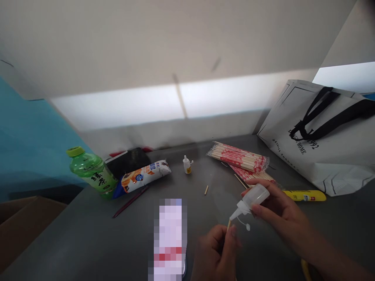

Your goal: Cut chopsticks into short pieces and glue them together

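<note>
My right hand point(278, 208) is closed around a clear plastic squeeze bottle point(255, 196), tilted with its white nozzle pointing down and left. The bottle's small cap dangles from a thin strap below it. Between the thumb and fingers of my left hand point(218, 249) is a thin wooden stick point(229, 224), held upright. The nozzle tip meets the top of the stick or comes very close to it. My left hand hides the stick's lower part. A short piece of stick point(206, 190) lies on the grey table point(131, 234), beyond my hands.
Packs of wooden sticks point(237, 156) lie behind my right hand, near a yellow tube-shaped item point(306, 195). A small white glue bottle point(186, 164) stands centrally. Leftward are a snack bag point(146, 176), a green drink bottle point(90, 169) and a dark pen point(130, 202). A white bag point(328, 144) stands right.
</note>
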A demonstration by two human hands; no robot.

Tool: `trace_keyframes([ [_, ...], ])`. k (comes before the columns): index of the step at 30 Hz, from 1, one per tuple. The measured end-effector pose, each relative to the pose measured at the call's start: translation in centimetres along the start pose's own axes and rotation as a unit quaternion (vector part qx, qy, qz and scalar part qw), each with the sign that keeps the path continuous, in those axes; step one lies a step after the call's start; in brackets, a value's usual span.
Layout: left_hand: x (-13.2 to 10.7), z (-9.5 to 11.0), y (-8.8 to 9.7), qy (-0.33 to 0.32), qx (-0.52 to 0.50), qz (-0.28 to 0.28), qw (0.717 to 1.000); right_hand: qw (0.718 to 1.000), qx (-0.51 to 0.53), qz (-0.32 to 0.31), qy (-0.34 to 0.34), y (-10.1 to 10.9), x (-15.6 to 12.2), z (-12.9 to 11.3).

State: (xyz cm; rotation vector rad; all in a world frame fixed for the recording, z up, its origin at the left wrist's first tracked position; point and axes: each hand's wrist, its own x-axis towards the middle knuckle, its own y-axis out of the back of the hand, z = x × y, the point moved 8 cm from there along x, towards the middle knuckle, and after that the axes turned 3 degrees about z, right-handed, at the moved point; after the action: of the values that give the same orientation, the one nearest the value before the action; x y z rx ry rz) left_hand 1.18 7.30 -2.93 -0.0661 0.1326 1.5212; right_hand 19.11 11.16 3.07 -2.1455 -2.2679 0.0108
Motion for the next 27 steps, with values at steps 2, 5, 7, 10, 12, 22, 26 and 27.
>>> trace_keyframes([
  [2,0.0,0.2,0.0,-0.008,0.005,-0.003,1.0,1.0,0.001,0.003,0.001,0.0,0.0,-0.1],
  [5,0.1,0.3,-0.1,-0.025,0.016,-0.007,1.0,1.0,0.006,0.002,-0.001,-0.2,0.0,0.0],
  [7,0.2,0.3,-0.2,-0.028,0.024,-0.009,0.999,1.0,0.01,0.005,0.003,-0.1,0.1,0.0],
  [10,0.3,0.0,-0.2,-0.022,0.027,-0.01,0.999,1.0,0.005,0.008,0.006,-0.1,0.1,0.1],
  [12,0.3,0.0,-0.3,-0.024,0.025,-0.013,0.999,1.0,0.0,0.008,0.002,-0.1,0.2,0.1],
  [22,0.3,0.9,0.0,-0.013,0.0,-0.016,1.0,0.998,0.041,0.044,0.006,-0.5,-0.1,-0.4],
  [26,0.2,1.1,0.0,-0.012,0.009,-0.012,1.0,0.999,0.026,0.021,-0.002,0.0,0.1,0.2],
  [27,0.2,1.1,0.0,-0.013,0.011,-0.009,1.0,1.0,0.018,0.016,-0.001,0.1,0.2,0.3],
])
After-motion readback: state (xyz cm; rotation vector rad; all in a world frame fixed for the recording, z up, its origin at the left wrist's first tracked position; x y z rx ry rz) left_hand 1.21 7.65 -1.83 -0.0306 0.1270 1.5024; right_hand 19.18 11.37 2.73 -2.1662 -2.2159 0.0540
